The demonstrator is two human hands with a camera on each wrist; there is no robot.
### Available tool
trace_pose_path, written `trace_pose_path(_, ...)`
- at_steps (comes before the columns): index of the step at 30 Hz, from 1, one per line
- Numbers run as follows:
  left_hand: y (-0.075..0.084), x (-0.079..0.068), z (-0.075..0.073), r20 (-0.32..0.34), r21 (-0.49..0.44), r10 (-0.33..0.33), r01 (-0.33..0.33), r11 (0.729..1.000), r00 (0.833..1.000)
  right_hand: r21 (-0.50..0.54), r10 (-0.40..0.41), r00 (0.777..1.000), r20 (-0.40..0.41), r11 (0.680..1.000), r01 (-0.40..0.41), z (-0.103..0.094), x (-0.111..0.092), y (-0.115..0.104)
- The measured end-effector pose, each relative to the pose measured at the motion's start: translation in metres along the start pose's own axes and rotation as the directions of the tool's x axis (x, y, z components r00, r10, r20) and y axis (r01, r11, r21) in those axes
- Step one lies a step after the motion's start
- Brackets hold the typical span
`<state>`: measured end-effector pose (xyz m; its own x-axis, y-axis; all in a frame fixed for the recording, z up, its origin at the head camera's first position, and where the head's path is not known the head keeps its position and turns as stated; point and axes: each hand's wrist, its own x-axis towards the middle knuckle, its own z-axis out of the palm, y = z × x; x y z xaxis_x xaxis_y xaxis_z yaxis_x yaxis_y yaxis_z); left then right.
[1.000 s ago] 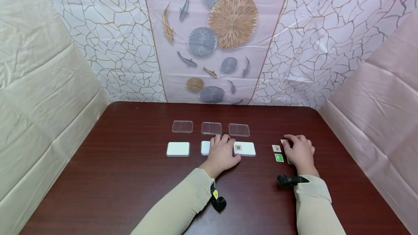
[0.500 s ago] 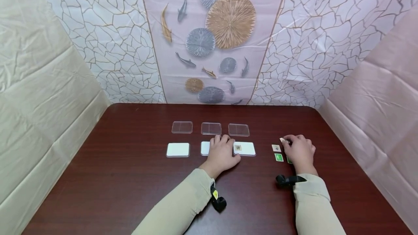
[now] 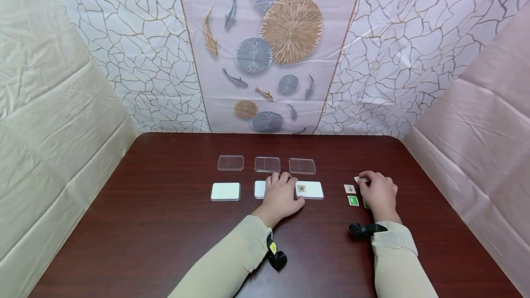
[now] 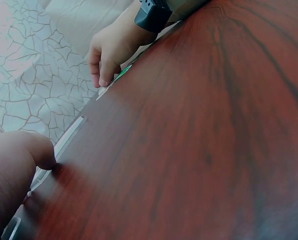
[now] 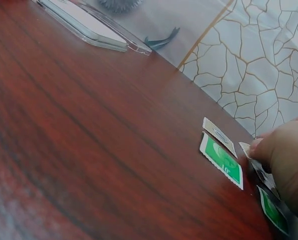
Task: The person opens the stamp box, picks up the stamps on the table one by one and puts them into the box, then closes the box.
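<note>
My left hand (image 3: 280, 199) rests over the middle white-backed clear case (image 3: 259, 189) and the left end of the right-hand case (image 3: 313, 190), partly covering both. Its thumb (image 4: 43, 152) lies at a case's near edge in the left wrist view. A brown postage stamp (image 3: 301, 188) lies on that right-hand case. Over at the right, my right hand (image 3: 378, 194) pinches the corner of a pale postage stamp (image 5: 245, 148) close to the table. Beside it lie a pale stamp (image 5: 219, 136) and a green stamp (image 5: 222, 161). Another green stamp (image 5: 273, 212) is partly hidden beneath my right hand.
Three thin clear plastic lids (image 3: 267, 164) lie in a row behind the cases. A third white-backed case (image 3: 225, 191) is at the left. The dark red-brown table (image 3: 136, 215) meets a patterned cloth backdrop (image 3: 265, 59), with cloth at both sides.
Half a second ago my right fingers tilted the pale stamp up slightly; now it sits lower again. My left hand stays in place. The head view has shifted a little.
</note>
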<state>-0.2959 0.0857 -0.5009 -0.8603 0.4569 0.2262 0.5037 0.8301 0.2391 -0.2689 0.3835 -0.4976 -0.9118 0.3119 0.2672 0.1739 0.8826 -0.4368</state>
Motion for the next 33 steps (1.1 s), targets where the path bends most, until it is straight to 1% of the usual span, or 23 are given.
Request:
trace_pose_path(6, 0.0, -0.001, -0.001, -0.014, -0.005, 0.005, -0.005, 1.0, 1.0, 0.057, 0.015, 0.997, -0.07, 0.998, -0.011, -0.001, -0.001, -0.002)
trace_pose_path(9, 0.001, -0.002, -0.001, -0.011, -0.007, 0.004, -0.004, 1.0, 1.0, 0.071, 0.001, 0.995, -0.096, 0.997, 0.006, 0.001, 0.001, -0.006)
trace_pose_path(13, 0.0, -0.001, -0.001, -0.005, -0.012, 0.002, -0.003, 1.0, 1.0, 0.066, -0.076, 0.991, -0.113, 0.994, 0.084, 0.005, 0.001, -0.013)
trace_pose_path(16, -0.001, -0.001, 0.001, 0.002, -0.01, 0.003, -0.003, 1.0, 1.0, 0.092, -0.13, 0.983, -0.131, 0.986, 0.142, 0.01, -0.002, -0.02)
trace_pose_path(23, -0.002, -0.001, 0.003, -0.011, 0.002, 0.009, -0.009, 1.0, 1.0, 0.142, -0.221, 0.958, -0.183, 0.958, 0.248, 0.019, -0.007, -0.036)
trace_pose_path(26, -0.002, -0.001, 0.003, -0.013, 0.004, 0.009, -0.009, 1.0, 1.0, 0.172, -0.254, 0.95, -0.179, 0.943, 0.285, 0.021, -0.007, -0.041)
trace_pose_path(29, -0.001, -0.001, 0.003, -0.012, 0.006, 0.008, -0.008, 1.0, 1.0, 0.204, -0.274, 0.951, -0.141, 0.932, 0.299, 0.024, -0.008, -0.045)
trace_pose_path(33, -0.001, -0.001, 0.003, -0.012, 0.008, 0.007, -0.007, 1.0, 1.0, 0.243, -0.308, 0.944, -0.121, 0.913, 0.329, 0.028, -0.011, -0.052)
